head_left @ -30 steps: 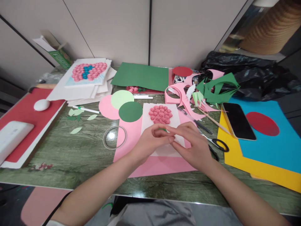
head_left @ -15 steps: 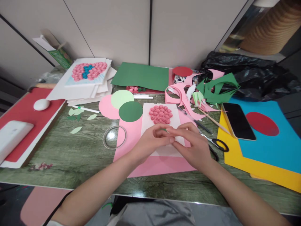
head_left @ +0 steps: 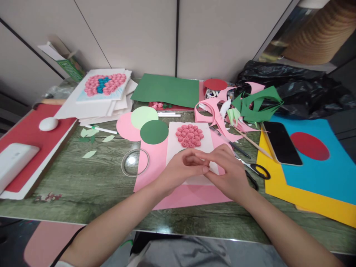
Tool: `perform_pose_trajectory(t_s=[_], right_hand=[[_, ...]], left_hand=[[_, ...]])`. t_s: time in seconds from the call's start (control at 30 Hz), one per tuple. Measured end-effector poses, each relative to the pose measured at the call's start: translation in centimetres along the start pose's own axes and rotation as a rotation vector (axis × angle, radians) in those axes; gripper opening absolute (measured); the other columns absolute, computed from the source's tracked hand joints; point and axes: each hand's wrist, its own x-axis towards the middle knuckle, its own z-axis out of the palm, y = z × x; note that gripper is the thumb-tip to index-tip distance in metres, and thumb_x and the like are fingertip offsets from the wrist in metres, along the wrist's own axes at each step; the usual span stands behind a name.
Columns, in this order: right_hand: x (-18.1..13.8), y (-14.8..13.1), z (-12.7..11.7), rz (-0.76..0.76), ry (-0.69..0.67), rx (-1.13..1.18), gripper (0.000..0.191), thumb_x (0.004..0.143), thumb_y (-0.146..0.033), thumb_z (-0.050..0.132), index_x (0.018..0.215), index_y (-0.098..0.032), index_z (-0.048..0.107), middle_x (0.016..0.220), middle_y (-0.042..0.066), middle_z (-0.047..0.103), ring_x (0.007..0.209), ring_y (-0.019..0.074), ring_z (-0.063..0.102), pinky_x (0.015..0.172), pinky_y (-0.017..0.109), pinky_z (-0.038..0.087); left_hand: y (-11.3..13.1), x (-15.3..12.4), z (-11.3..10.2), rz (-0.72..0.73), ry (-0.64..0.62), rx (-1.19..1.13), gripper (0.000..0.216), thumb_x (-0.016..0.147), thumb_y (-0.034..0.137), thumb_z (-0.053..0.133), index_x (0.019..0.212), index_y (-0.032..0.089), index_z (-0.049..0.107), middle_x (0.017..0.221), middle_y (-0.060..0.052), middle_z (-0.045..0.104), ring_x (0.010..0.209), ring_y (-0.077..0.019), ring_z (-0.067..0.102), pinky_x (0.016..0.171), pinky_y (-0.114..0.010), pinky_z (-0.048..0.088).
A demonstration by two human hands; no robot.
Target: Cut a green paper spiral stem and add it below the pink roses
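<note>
My left hand (head_left: 178, 170) and my right hand (head_left: 226, 172) meet fingertip to fingertip over a white card (head_left: 187, 148) that lies on a pink sheet (head_left: 178, 193). Both hands are pinched closed around something small that I cannot make out. A cluster of pink rolled paper coils (head_left: 190, 135) is stuck on the card just beyond my fingers.
Around the card lie paper circles (head_left: 154, 131), a clear ring (head_left: 135, 162), scissors (head_left: 257, 170), a wooden stick (head_left: 250, 140), a phone (head_left: 281, 142) on yellow and blue sheets (head_left: 328, 174), green paper (head_left: 167, 90), pink and green scraps (head_left: 239, 107), a finished card on a white stack (head_left: 104, 84), and a black bag (head_left: 300, 91).
My fingertips have shifted slightly as they work the small piece; the green bit seen between them earlier is now hidden. Nothing else has moved.
</note>
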Motion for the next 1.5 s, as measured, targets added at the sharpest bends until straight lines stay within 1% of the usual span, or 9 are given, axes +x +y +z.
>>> perform_pose_trajectory(t_s=[0.2,0.43,0.6,0.77,0.97,1.2,1.37,1.5], right_hand=[[-0.05,-0.06,-0.35,-0.025,0.016,-0.035,0.042,0.079,-0.011,0.06,0.116,-0.031,0.061,0.075,0.001,0.067,0.076,0.0183,0.051,0.068,0.031,0.045],[-0.2,0.21,-0.35,-0.01,0.045,-0.049,0.039,0.08,-0.016,0.062,0.115,-0.033,0.062,0.077,0.001,0.069,0.077,0.0184,0.054,0.07,0.033,0.047],[-0.2,0.2,-0.35,-0.058,0.054,-0.087,0.042,0.079,-0.015,0.063,0.117,-0.032,0.06,0.075,0.001,0.069,0.076,0.0187,0.053,0.071,0.034,0.047],[-0.17,0.22,-0.36,-0.052,0.051,-0.071,0.042,0.079,-0.014,0.064,0.117,-0.032,0.06,0.078,0.001,0.069,0.077,0.0183,0.054,0.069,0.033,0.048],[-0.06,0.16,-0.32,-0.01,-0.062,-0.016,0.038,0.083,-0.011,0.056,0.115,-0.031,0.061,0.088,0.002,0.068,0.084,0.0176,0.058,0.073,0.033,0.049],[0.04,-0.1,-0.35,0.032,0.011,-0.035,0.044,0.08,-0.012,0.061,0.118,-0.034,0.059,0.08,-0.001,0.069,0.077,0.0179,0.054,0.069,0.032,0.049],[0.18,-0.3,-0.38,0.02,0.02,-0.02,0.042,0.079,-0.011,0.061,0.115,-0.033,0.062,0.075,-0.001,0.068,0.075,0.0182,0.051,0.066,0.031,0.047],[0.12,-0.27,-0.22,0.009,0.026,-0.024,0.037,0.078,-0.009,0.06,0.109,-0.029,0.064,0.072,0.001,0.064,0.074,0.018,0.052,0.067,0.032,0.046]], left_hand=[[-0.11,0.01,-0.22,-0.014,0.077,-0.017,0.027,0.069,0.019,0.072,0.094,0.017,0.062,0.08,-0.001,0.064,0.079,-0.0119,0.058,0.08,-0.027,0.041],[-0.09,0.02,-0.36,-0.029,0.126,-0.029,0.031,0.068,0.021,0.073,0.097,0.019,0.061,0.077,0.0,0.065,0.075,-0.0108,0.058,0.077,-0.025,0.039],[-0.06,0.1,-0.36,-0.039,0.125,-0.049,0.031,0.068,0.019,0.072,0.096,0.019,0.061,0.074,0.001,0.064,0.073,-0.01,0.058,0.076,-0.025,0.039],[-0.04,0.1,-0.46,-0.037,0.116,-0.059,0.032,0.067,0.018,0.073,0.096,0.018,0.061,0.074,0.001,0.064,0.073,-0.0096,0.058,0.077,-0.025,0.039],[-0.11,0.24,-0.76,-0.05,0.093,-0.03,0.033,0.067,0.02,0.074,0.097,0.019,0.06,0.078,0.0,0.064,0.077,-0.0113,0.059,0.079,-0.027,0.041],[0.1,0.16,-0.49,-0.035,0.067,-0.043,0.032,0.066,0.021,0.075,0.094,0.017,0.061,0.084,-0.003,0.066,0.085,-0.0149,0.061,0.086,-0.031,0.04],[-0.06,0.14,-0.32,-0.037,0.05,-0.06,0.03,0.064,0.019,0.075,0.091,0.017,0.061,0.08,-0.001,0.065,0.079,-0.0131,0.06,0.082,-0.03,0.041],[-0.13,0.12,-0.1,-0.023,0.01,-0.077,0.026,0.065,0.017,0.075,0.086,0.016,0.06,0.081,-0.001,0.063,0.079,-0.0124,0.058,0.079,-0.028,0.041]])
